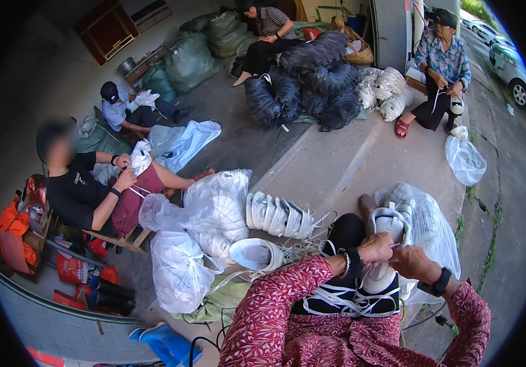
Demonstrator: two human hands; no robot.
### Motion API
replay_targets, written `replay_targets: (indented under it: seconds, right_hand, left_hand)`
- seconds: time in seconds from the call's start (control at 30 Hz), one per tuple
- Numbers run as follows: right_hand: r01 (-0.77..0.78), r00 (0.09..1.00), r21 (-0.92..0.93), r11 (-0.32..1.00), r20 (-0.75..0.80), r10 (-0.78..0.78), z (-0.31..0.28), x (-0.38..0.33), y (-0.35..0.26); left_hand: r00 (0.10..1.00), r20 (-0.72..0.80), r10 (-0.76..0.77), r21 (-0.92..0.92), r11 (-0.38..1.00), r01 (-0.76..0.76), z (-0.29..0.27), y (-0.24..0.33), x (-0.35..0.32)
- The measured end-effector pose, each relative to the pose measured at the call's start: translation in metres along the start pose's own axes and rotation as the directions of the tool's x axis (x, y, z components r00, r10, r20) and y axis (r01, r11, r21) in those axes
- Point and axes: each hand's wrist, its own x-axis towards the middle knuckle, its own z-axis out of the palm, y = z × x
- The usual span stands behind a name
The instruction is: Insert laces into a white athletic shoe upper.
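Note:
In front of my lap a white shoe (391, 224) rests upright, partly covered by my hands. My left hand (375, 249) is closed in a pinch over the shoe's lacing area. Close beside it, my right hand (414, 263) is pinched too. A short bit of white shoelace (395, 245) shows between the fingertips. Loose white laces (342, 298) lie across my dark-covered lap. Another white shoe (254, 254) lies to the left, beside a row of nested white shoes (279, 216) with trailing laces.
Clear plastic bags of white shoes (217, 208) stand at left; another plastic bag (431, 226) is by my right arm. Several people sit around, some handling white shoes. Black bundles (324, 79) and green sacks (189, 61) are piled behind. Blue boots (164, 344) lie at lower left.

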Motion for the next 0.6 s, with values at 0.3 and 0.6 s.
replay_targets:
  seconds: [0.3, 0.6]
  right_hand:
    - [0.031, 0.994, 0.021, 0.999, -0.105, -0.029, 0.004, -0.002, 0.000]
    - [-0.022, 0.995, -0.113, 0.993, -0.102, 0.010, 0.006, 0.000, -0.007]
  left_hand:
    - [1.000, -0.021, 0.008, 0.074, 0.997, -0.006, -0.001, -0.003, 0.000]
    - [0.999, -0.018, 0.027, 0.130, 0.991, -0.025, -0.001, -0.002, -0.001]
